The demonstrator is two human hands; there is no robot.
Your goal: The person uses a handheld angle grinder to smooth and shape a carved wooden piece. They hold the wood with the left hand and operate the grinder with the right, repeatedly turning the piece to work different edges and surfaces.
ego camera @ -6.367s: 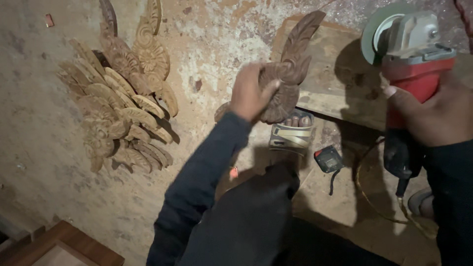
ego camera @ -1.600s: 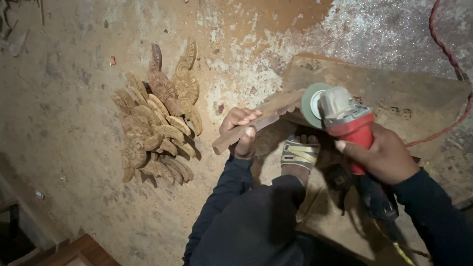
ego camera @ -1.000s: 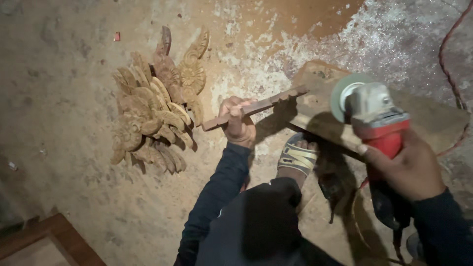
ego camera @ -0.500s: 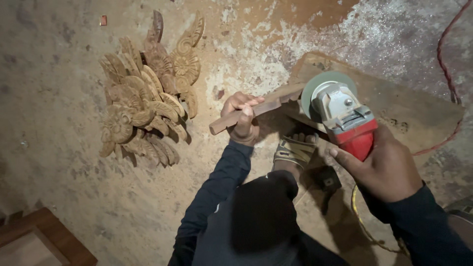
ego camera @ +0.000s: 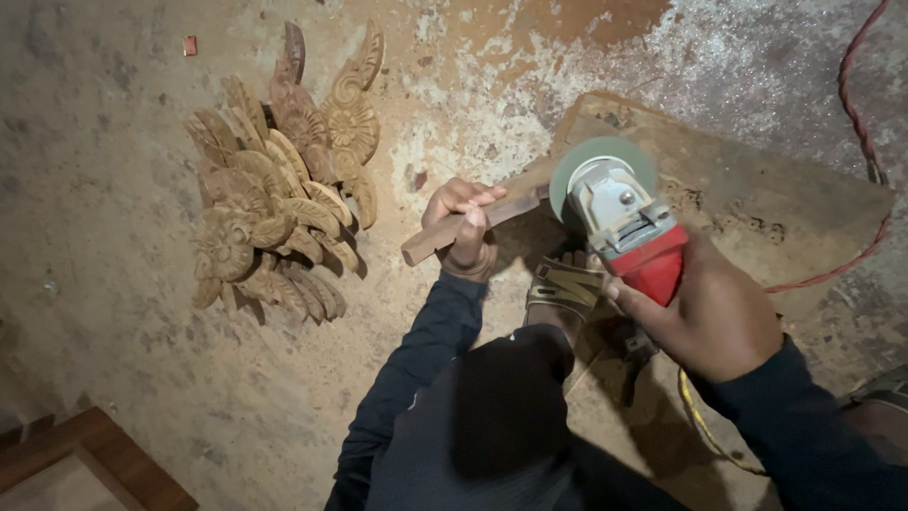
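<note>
My left hand [ego camera: 462, 230] grips a carved wooden piece [ego camera: 427, 241] edge-up, its far end resting against a wooden block [ego camera: 757, 189]. My right hand [ego camera: 705, 317] holds a red and grey angle grinder [ego camera: 629, 227]. Its green disc [ego camera: 572, 170] meets the far end of the piece. A sandalled foot [ego camera: 565, 289] sits on the floor just below the grinder.
A pile of several carved wooden ornaments [ego camera: 279, 203] lies on the dusty floor to the left. A red cable [ego camera: 856, 114] runs along the right side. A wooden frame corner [ego camera: 90, 464] shows at bottom left. My dark-clothed knee [ego camera: 501, 407] fills the lower middle.
Over the last seconds the carved piece was turned edge-up and lowered to the block. The grinder came down from the upper right until its disc met the piece.
</note>
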